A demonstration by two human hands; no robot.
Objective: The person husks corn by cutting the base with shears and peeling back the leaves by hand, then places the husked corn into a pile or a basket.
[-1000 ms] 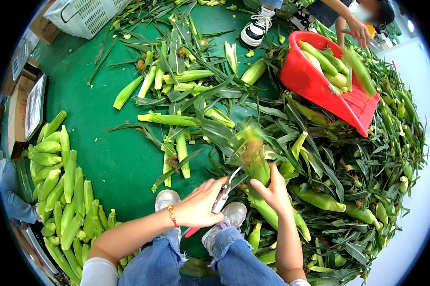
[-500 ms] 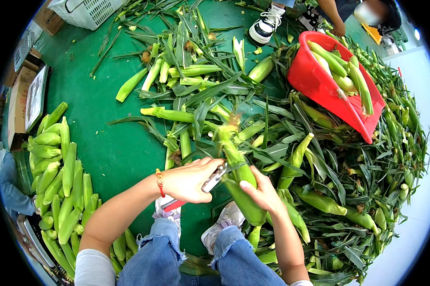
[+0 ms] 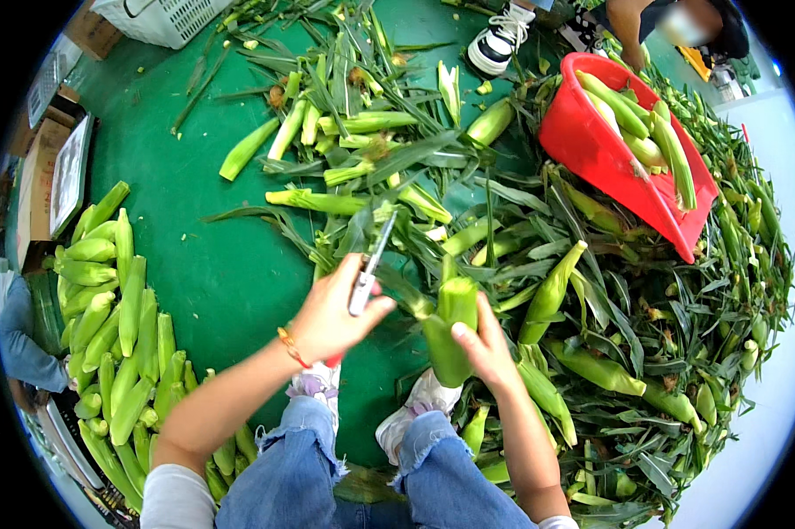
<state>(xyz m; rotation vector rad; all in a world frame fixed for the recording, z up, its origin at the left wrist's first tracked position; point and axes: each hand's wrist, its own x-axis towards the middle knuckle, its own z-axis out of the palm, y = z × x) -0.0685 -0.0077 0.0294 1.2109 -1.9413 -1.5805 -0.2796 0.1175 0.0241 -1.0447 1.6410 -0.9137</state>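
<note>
Right hand [image 3: 493, 353] clasped round green corn ear [image 3: 453, 331], cut end up, above the shoes [image 3: 415, 419]. Left hand [image 3: 340, 304] wrapped round silver cutting tool [image 3: 365, 286], apart from ear. Husked-leaf pile [image 3: 618, 304] to right; corn heap [image 3: 137, 388] left. Farther: red scoop [image 3: 569, 132] holding ears; white basket [image 3: 173, 18].

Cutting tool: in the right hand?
No, the left hand grips the cutting tool, while the right hand holds a green corn ear.
</note>
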